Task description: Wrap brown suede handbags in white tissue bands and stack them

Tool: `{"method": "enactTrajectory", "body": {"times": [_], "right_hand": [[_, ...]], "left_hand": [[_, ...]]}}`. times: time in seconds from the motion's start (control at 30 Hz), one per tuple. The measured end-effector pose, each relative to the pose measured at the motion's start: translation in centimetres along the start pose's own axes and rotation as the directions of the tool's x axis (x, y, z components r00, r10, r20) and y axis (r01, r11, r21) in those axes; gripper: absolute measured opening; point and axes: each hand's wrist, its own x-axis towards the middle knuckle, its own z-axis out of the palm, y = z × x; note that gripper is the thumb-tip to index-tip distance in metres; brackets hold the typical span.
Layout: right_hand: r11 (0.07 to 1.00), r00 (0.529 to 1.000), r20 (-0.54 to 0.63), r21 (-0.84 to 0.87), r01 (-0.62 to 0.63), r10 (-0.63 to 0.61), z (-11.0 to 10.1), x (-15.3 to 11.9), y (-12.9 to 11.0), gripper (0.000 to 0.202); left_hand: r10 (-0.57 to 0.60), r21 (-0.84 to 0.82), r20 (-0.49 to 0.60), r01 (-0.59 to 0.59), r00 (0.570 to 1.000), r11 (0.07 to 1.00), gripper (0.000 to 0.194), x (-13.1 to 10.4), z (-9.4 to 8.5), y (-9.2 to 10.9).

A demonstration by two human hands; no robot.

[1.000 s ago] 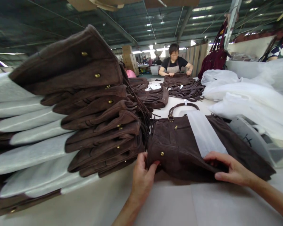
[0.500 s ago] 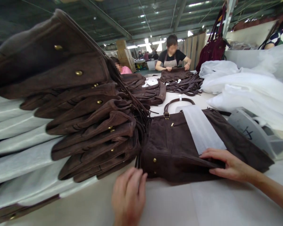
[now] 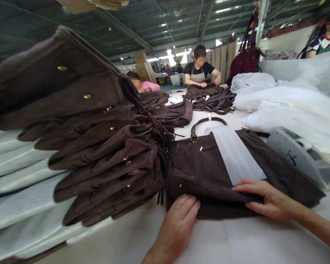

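Observation:
A dark brown suede handbag (image 3: 192, 161) lies on the table, its gold-studded base towards me. Across its front runs a strip of white paper (image 3: 236, 154), and its handle (image 3: 209, 121) loops out at the far side. My right hand (image 3: 272, 200) grips the near edge of the bag below the strip, thumb under and fingers on top. At the bag's near left corner, by a gold stud (image 3: 180, 186), my left hand (image 3: 178, 223) has its fingers together and curled over the base edge; its thumb is hidden.
A tall stack of brown bags (image 3: 99, 146) with white paper wrapping (image 3: 24, 187) rises at my left. A grey plastic holder (image 3: 294, 154) stands right of the handbag, with white sheeting (image 3: 294, 99) behind. Across the table, a co-worker (image 3: 200, 69) handles another brown bag (image 3: 202, 91).
My left hand has moved right and forward from the table onto the handbag's near edge. My right hand keeps its grip. The view has tipped slightly upward.

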Motion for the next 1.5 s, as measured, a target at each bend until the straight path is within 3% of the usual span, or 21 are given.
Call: {"method": "enactTrajectory", "body": {"times": [0.07, 0.13, 0.27, 0.4, 0.63, 0.73, 0.9, 1.07, 1.17, 1.27, 1.37, 1.5], "right_hand": [[1.0, 0.999, -0.038, 0.024, -0.018, 0.018, -0.1, -0.1, 0.1, 0.047], [0.998, 0.999, -0.042, 0.054, -0.032, 0.034, -0.3, -0.1, 0.2, 0.045], [0.992, 0.998, 0.054, 0.12, -0.027, 0.02, -0.7, 0.2, 0.3, 0.039], [0.996, 0.999, 0.045, 0.088, -0.005, 0.001, -0.6, 0.4, 0.2, 0.041], [0.997, 0.999, 0.009, 0.067, 0.034, -0.035, -0.4, 0.4, 0.5, 0.045], [0.997, 0.999, -0.011, 0.051, 0.054, -0.054, -0.4, 0.4, 0.6, 0.055], [0.991, 0.992, 0.007, -0.045, 0.124, -0.124, 0.1, 0.4, 0.6, 0.065], [0.965, 0.99, 0.051, -0.222, 0.142, -0.134, 0.7, 0.1, 0.5, 0.068], [0.939, 0.986, 0.071, -0.304, 0.163, -0.148, 1.0, 0.2, 0.2, 0.068], [0.926, 0.985, 0.071, -0.337, 0.171, -0.157, 1.0, 0.3, 0.1, 0.069], [0.926, 0.985, 0.089, -0.338, 0.17, -0.149, 0.8, 0.3, -0.1, 0.07], [0.906, 0.983, 0.103, -0.382, 0.181, -0.154, 0.8, 0.3, -0.4, 0.068]], "left_hand": [[0.045, 0.032, -0.115, -0.041, 0.992, 0.999, 0.032, -1.1, -0.1, -0.1], [0.081, 0.077, -0.14, -0.071, 0.987, 0.994, 0.032, -1.5, 0.0, -0.1], [0.04, 0.092, 0.03, -0.042, 0.999, 0.995, 0.04, -0.5, 0.2, 0.1], [0.002, 0.03, 0.223, -0.009, 0.975, 1.0, 0.053, 0.8, 0.5, -0.3], [0.049, 0.212, 0.109, -0.071, 0.993, 0.975, 0.042, 0.6, 1.5, 0.6], [0.08, 0.274, 0.164, -0.123, 0.983, 0.954, 0.036, 1.5, 1.6, 1.4], [0.035, 0.312, 0.334, -0.145, 0.942, 0.939, 0.023, 3.8, 1.3, 2.5], [0.109, 0.208, 0.392, -0.204, 0.913, 0.957, 0.017, 3.2, 0.8, 2.3], [0.046, 0.016, 0.297, -0.053, 0.954, 0.998, 0.019, 2.1, 0.1, 1.4], [-0.142, -0.23, 0.172, 0.18, 0.975, 0.956, 0.024, 1.4, -0.7, 0.2], [-0.351, -0.185, 0.09, 0.362, 0.932, 0.914, 0.016, 1.1, -1.3, -1.0], [-0.497, -0.081, 0.084, 0.503, 0.864, 0.861, 0.013, 0.4, -1.0, -2.5]]}}
